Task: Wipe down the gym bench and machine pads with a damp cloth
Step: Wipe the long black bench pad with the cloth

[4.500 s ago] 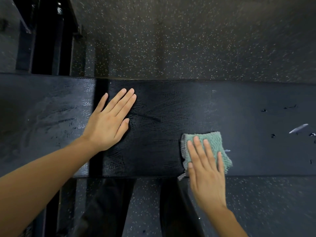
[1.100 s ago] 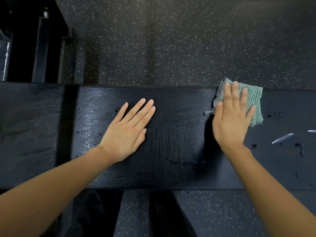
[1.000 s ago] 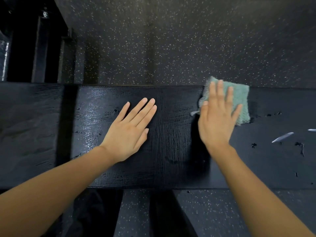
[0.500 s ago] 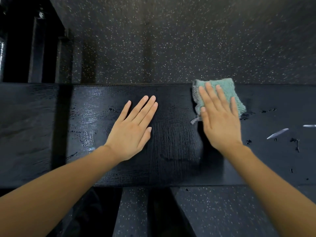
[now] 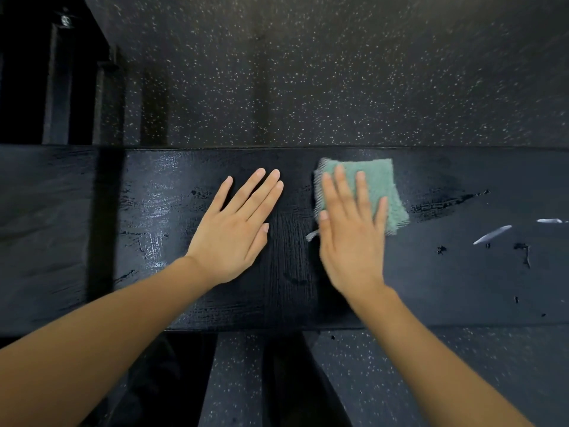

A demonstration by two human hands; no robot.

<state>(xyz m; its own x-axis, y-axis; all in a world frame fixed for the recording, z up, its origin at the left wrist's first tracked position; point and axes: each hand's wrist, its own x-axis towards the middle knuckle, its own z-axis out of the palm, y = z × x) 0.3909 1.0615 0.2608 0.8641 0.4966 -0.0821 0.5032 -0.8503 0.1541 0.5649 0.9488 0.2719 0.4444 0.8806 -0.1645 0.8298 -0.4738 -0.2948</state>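
The left hand (image 5: 234,232) lies flat on the bench (image 5: 462,288), fingers straight and holding nothing. It has stayed in this place, likely as a support. Just to its right, the right hand (image 5: 351,241) presses the cloth (image 5: 378,183) down with straight, spread fingers and does not curl around it. One second ago the cloth was at the far edge of the bench and further right. Now it has come back toward the left hand and a little nearer to the person. To the right of the cloth, a wet streak (image 5: 446,204) shows where it passed. Further right, white marks (image 5: 492,234) are not yet wiped, so the next strokes probably must go that way. Beyond the hands is the floor (image 5: 308,87).
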